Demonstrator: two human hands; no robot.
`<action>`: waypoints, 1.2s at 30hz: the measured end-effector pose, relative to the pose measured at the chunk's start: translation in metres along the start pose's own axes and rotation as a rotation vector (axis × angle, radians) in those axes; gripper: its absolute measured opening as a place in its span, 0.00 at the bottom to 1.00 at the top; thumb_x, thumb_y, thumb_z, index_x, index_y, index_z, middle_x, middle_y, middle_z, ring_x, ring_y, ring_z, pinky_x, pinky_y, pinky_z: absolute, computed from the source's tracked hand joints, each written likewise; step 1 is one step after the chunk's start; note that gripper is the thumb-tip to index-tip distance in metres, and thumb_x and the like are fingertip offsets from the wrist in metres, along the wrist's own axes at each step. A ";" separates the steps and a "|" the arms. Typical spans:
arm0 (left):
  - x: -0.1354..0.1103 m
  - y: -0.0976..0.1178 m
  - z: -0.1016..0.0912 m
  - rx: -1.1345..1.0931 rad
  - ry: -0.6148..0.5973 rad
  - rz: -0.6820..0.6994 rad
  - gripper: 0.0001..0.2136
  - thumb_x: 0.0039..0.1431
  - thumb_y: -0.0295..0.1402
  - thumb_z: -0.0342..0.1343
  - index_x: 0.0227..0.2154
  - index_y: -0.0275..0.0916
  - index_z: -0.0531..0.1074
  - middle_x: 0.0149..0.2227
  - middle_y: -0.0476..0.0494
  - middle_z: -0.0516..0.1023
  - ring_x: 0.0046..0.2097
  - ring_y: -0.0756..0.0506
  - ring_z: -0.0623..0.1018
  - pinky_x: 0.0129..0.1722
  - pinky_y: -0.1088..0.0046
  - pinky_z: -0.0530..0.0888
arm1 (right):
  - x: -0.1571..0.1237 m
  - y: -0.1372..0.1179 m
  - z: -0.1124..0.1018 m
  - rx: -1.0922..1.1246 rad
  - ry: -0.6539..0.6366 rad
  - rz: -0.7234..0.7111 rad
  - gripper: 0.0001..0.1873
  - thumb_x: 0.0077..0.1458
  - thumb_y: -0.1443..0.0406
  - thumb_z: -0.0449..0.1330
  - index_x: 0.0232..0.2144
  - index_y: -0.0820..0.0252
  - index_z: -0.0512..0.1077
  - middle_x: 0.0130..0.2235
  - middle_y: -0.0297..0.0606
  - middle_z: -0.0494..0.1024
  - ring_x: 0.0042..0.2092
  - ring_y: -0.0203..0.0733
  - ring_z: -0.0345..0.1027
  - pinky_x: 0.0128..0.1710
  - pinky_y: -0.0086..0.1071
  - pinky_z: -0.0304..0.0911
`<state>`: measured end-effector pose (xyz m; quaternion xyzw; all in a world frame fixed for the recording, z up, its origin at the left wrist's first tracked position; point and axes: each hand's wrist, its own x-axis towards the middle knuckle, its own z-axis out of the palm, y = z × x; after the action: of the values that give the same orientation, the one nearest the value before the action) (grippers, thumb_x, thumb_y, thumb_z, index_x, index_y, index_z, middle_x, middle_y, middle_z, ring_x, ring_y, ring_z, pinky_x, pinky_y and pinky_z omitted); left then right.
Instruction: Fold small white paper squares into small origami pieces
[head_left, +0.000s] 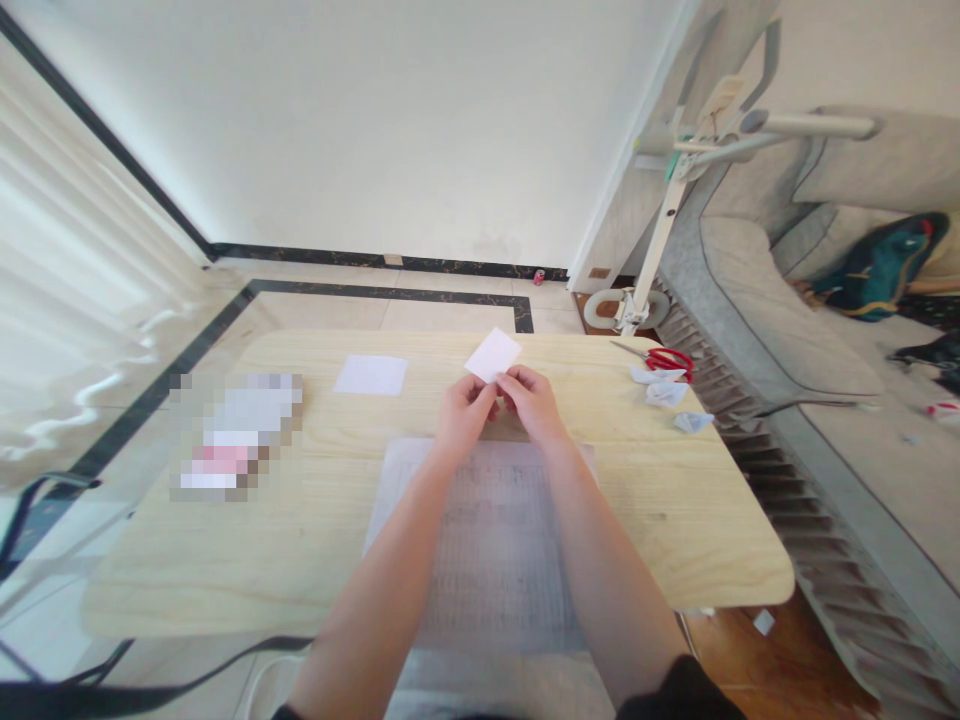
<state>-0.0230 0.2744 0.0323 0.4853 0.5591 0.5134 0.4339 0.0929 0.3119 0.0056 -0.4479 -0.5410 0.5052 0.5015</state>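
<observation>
A small white sheet of paper [493, 354] is pinched at its lower corner between both hands, tilted so that one corner points away from me. My left hand [466, 408] closes on it from the left, thumb and fingers together. From the right, my right hand [529, 400] grips the same corner, its fingertips meeting those of the left. Both hands are above the far edge of a large printed sheet [495, 540] on the wooden table [300, 560]. Another white paper [371, 375] lies flat to the left of my hands.
Red-handled scissors [670, 362] lie at the table's back right, beside folded paper pieces [664, 390] and another folded piece [694, 422]. A blurred-out item [240, 435] is on the left. Beyond the right edge stand a sofa [847, 400] and a white-framed apparatus [660, 230].
</observation>
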 end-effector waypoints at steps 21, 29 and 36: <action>0.000 0.002 -0.001 -0.179 0.134 -0.012 0.10 0.55 0.32 0.54 0.20 0.39 0.63 0.16 0.53 0.66 0.19 0.52 0.67 0.20 0.77 0.63 | -0.003 -0.002 0.000 -0.070 -0.108 -0.065 0.15 0.56 0.57 0.56 0.22 0.56 0.62 0.20 0.28 0.62 0.23 0.34 0.54 0.24 0.30 0.50; 0.010 -0.011 -0.005 -0.329 0.259 -0.084 0.07 0.51 0.35 0.59 0.28 0.37 0.68 0.22 0.53 0.71 0.19 0.55 0.70 0.18 0.79 0.64 | -0.004 -0.004 0.001 -0.040 -0.124 -0.046 0.11 0.53 0.59 0.58 0.23 0.57 0.66 0.21 0.29 0.66 0.23 0.34 0.55 0.23 0.30 0.50; 0.010 -0.012 -0.003 -0.324 0.289 -0.055 0.09 0.53 0.37 0.58 0.30 0.37 0.66 0.24 0.51 0.74 0.20 0.51 0.75 0.17 0.79 0.66 | -0.002 -0.001 0.002 -0.068 -0.052 -0.034 0.04 0.48 0.63 0.60 0.26 0.57 0.70 0.24 0.31 0.70 0.25 0.35 0.59 0.24 0.29 0.54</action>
<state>-0.0284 0.2835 0.0208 0.3152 0.5389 0.6487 0.4352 0.0907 0.3095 0.0066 -0.4420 -0.5783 0.4896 0.4801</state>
